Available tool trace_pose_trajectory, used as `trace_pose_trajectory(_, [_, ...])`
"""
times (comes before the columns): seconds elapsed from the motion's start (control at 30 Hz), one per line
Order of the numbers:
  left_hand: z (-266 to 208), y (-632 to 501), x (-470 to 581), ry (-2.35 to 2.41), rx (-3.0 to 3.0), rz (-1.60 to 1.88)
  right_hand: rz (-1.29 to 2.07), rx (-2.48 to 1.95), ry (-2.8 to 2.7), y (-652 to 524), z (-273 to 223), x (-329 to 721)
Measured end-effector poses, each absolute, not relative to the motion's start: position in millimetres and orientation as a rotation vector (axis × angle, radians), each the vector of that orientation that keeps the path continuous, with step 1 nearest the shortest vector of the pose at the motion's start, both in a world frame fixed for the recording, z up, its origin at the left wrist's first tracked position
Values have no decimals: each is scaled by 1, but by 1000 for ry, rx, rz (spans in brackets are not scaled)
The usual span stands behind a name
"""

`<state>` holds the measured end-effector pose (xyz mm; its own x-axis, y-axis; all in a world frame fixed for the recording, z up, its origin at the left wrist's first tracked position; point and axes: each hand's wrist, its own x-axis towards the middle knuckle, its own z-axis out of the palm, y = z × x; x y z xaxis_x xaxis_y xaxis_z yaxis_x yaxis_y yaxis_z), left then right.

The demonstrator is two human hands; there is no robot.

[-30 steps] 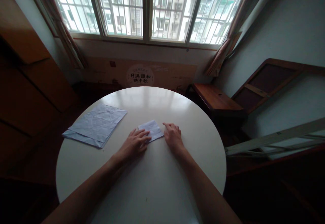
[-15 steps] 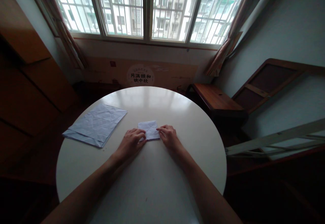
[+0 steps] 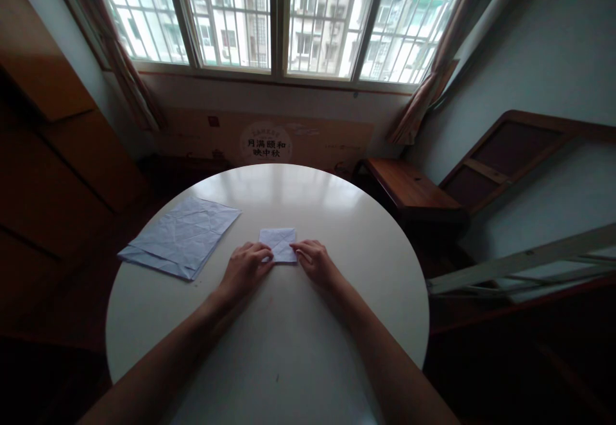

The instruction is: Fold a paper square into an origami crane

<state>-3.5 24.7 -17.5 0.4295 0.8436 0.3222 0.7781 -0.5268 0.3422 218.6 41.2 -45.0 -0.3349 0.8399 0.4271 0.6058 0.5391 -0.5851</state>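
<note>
A small folded square of paper (image 3: 282, 243), creased across its face, lies on the round white table (image 3: 298, 335). My left hand (image 3: 247, 263) has its curled fingers on the paper's lower left corner, pinching the edge. On the opposite side, my right hand (image 3: 316, 261) grips the right edge between thumb and fingers. Both wrists rest low over the tabletop. Farther left lies a stack of larger creased sheets (image 3: 185, 235), apart from both hands and reaching over the table's left edge.
A wooden bench (image 3: 409, 184) stands behind the table on the right, near a leaning wooden frame (image 3: 510, 155). A pale metal rail (image 3: 524, 264) runs close to the right side. Wooden cabinets (image 3: 62, 174) line the left, and a barred window (image 3: 279, 20) is ahead.
The small folded paper has shifted slightly left and been turned a little, now lying squarer. Both hands moved slightly left with it. The larger sheets have stayed put.
</note>
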Motion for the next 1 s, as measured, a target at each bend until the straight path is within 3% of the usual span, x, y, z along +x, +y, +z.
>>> trace_pose_trajectory(0.77, [-20,25,-3,1466,2494,753,409,-1137,-2091,36,-39,219])
trace_pose_trajectory(1.0, [-19,26,0,1256,2523,700,427,-1104,-2065,42,-46,221])
